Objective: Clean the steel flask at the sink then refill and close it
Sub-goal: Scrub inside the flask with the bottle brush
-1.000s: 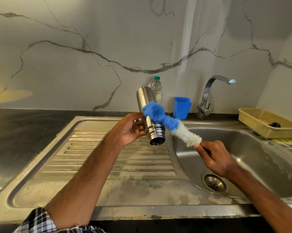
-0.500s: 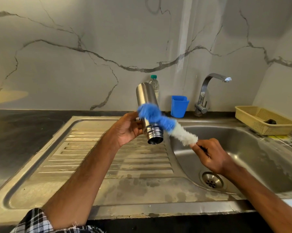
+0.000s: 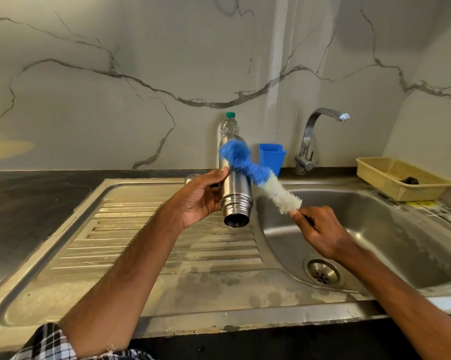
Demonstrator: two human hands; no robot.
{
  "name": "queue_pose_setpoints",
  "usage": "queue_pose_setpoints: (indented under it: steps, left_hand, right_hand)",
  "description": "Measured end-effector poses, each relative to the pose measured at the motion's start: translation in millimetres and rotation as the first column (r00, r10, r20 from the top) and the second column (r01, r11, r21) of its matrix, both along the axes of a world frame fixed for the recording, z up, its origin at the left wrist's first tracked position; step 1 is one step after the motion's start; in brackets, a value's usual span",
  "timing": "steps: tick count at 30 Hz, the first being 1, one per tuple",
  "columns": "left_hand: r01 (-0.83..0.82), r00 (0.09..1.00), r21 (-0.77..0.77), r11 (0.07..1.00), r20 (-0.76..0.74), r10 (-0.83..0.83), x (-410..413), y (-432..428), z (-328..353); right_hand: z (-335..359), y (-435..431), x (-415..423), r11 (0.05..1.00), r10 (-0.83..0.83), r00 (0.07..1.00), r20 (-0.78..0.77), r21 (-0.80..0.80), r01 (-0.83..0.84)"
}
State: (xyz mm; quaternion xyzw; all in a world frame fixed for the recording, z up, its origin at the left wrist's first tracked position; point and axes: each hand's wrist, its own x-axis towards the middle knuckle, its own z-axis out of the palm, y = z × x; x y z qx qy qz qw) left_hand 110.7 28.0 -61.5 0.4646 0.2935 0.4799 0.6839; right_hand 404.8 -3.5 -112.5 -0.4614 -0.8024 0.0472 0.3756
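Left of the round-cornered steel sink basin [image 3: 401, 242], the ribbed steel drainboard [image 3: 141, 242] runs out to a dark stone counter [image 3: 24, 203]. Over the drainboard, just left of the basin's rim, the left hand [image 3: 198, 198] grips the cylindrical brushed-steel flask [image 3: 236, 193]. Its fingers are curled round the far side and the thumb is pressed on the near side of the body. The flask is lidless and tilted, its threaded open mouth pointing down toward me.

Behind it, back from the basin against the marble wall, stands a clear plastic bottle with a green cap [image 3: 229, 126].

A long bottle brush with blue-tipped white bristles [image 3: 276, 193] lies slantwise across the outside of the flask (not in the mouth), the blue end up on the flask's upper body. A blue plastic cup [image 3: 271, 158] sits behind the basin, beside the curved chrome tap [image 3: 310, 141].

Above the basin, the right hand [image 3: 320, 229] pinches the brush's thin dark handle just under the white bristles, fingers bunched together. Right of the basin rests a yellow slotted plastic basket [image 3: 375, 175].
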Motion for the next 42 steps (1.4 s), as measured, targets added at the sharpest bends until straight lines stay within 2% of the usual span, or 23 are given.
queue_pose_setpoints:
  steps: [2, 5, 9, 12, 16, 20, 24, 28, 32, 36, 42]
  left_hand:
    - [0.003, 1.0, -0.003, 1.0, -0.015, -0.003, 1.9, 0.7, -2.2]
    - [0.019, 0.999, 0.001, 1.0, -0.028, -0.019, 2.8, 2.0, -4.0]
    - [0.022, 0.999, 0.013, 1.0, -0.038, -0.021, 6.8, -0.1, -2.4]
    - [0.025, 0.998, 0.024, 0.999, -0.052, -0.024, 10.7, -1.0, -2.8]
    - [0.014, 0.999, 0.009, 1.0, -0.04, -0.014, 9.7, 0.4, -3.1]
    - [0.039, 0.997, 0.015, 0.999, -0.07, -0.038, 13.8, 0.7, -4.3]
    - [0.046, 0.998, -0.017, 0.999, -0.037, -0.047, 13.8, 1.1, -5.7]
    - [0.081, 0.992, 0.016, 0.997, -0.1, -0.079, 16.6, -0.2, -5.5]
    - [0.069, 0.993, -0.018, 0.997, -0.091, -0.071, 17.1, -2.0, -4.1]
    - [0.077, 0.99, -0.002, 0.997, -0.115, -0.077, 19.3, -3.5, -5.0]
    - [0.111, 0.988, -0.026, 0.994, -0.109, -0.113, 20.7, -9.0, -2.1]
  right_hand:
    - [-0.7, -0.6, 0.2, 1.0, -0.028, 1.0, -0.009, -0.014, 0.028]
    - [-0.4, -5.5, -0.4, 0.999, 0.034, 0.999, 0.012, 0.013, -0.034]
    - [3.9, -1.4, -1.8, 0.998, -0.056, 0.997, -0.05, -0.027, 0.055]
    - [1.0, -4.3, -0.7, 1.0, -0.002, 1.0, -0.03, 0.011, 0.002]
    - [4.7, -1.7, -1.1, 0.996, -0.091, 0.994, -0.054, -0.03, 0.089]
    - [2.8, -5.9, -0.2, 1.0, -0.001, 1.0, -0.027, 0.022, 0.002]
    - [4.8, 1.0, 2.2, 0.992, -0.125, 0.991, -0.052, -0.023, 0.124]
    - [2.4, -5.3, 5.9, 0.999, -0.024, 0.999, -0.035, 0.027, 0.025]
    - [7.2, 3.6, 4.2, 0.985, -0.17, 0.983, -0.065, -0.032, 0.168]
    - [4.8, -5.3, 5.7, 0.997, -0.072, 0.996, -0.045, 0.025, 0.073]
    - [7.4, 6.3, 11.2, 0.963, -0.27, 0.961, -0.059, -0.029, 0.269]
